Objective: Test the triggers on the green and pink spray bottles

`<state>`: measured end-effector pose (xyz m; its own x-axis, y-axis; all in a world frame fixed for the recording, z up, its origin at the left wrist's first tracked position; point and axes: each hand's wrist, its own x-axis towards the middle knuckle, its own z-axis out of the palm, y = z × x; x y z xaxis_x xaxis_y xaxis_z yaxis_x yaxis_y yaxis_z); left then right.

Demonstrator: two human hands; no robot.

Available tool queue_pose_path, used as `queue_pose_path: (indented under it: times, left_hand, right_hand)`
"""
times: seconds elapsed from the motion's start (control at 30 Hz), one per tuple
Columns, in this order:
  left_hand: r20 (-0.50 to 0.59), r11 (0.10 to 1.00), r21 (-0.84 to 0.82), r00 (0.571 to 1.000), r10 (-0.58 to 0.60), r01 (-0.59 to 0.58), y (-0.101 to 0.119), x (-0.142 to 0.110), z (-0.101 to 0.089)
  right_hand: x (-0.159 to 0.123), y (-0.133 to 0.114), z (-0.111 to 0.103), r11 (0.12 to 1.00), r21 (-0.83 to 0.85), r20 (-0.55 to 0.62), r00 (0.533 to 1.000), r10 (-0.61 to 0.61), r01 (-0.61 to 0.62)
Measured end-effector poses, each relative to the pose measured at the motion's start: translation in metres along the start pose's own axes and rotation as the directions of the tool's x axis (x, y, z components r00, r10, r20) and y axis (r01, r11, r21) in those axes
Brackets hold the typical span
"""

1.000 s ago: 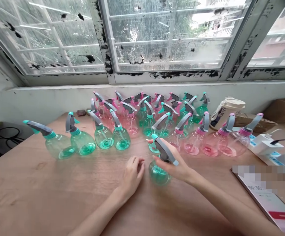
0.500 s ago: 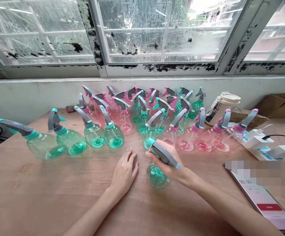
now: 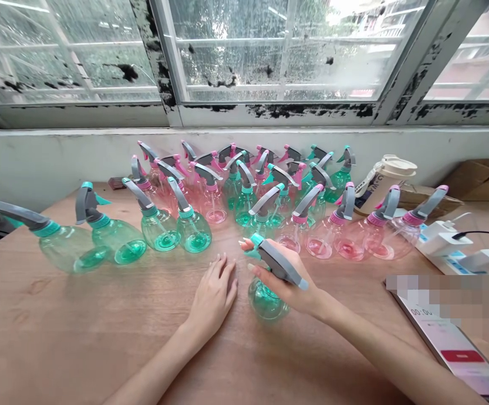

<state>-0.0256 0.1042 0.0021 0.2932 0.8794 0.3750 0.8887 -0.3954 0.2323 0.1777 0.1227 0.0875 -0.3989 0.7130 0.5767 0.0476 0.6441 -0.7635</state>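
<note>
i am holding a green spray bottle (image 3: 268, 301) at the centre of my view, just above the table (image 3: 101, 337), or on it; i cannot tell whether its base is touching. my right hand (image 3: 290, 293) is gripping it around the neck, the fingers closing narrowly beneath the grey spray head, whose teal nozzle is pointing toward eleven o'clock. my left hand (image 3: 214, 295) is lying palm down at nine o'clock from the bottle, near it but apart, its fingers slightly bent and spreading with small gaps. taking that bottle as the middle of the dial, i am seeing two pairs of green bottles (image 3: 194, 233) standing between nine and eleven, and a crowd of pink and green bottles (image 3: 244, 205) filling the space from eleven to one. a row of pink bottles (image 3: 320, 242) is running from one round toward three. behind that row, a lidded cup (image 3: 385, 179) is standing at two, with a cardboard box (image 3: 484, 179) sitting farther out. white plugs (image 3: 442, 239) are resting between two and three, and a phone (image 3: 459, 340) is lying between three and four, its screen showing a red bar.
</note>
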Motion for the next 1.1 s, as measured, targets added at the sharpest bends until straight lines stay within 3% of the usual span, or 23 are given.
queue_pose_path:
  times: [0.3,0.77,1.1]
  left_hand:
    - [-0.006,1.0,0.003,1.0,-0.01,0.01,-0.001,-0.001,0.002]
    - [0.006,1.0,0.023,1.0,0.016,-0.016,-0.001,-0.001,0.0]
    - [-0.005,0.999,0.003,0.999,0.036,-0.036,-0.006,0.0,0.003]
  right_hand:
    - [0.003,-0.012,0.002,0.997,-0.08,-0.073,0.997,0.001,-0.007]
    - [-0.002,-0.002,0.005,0.999,-0.014,-0.043,0.998,-0.041,0.04]
    - [0.005,-0.013,0.0,1.0,-0.016,-0.027,0.999,-0.017,0.017]
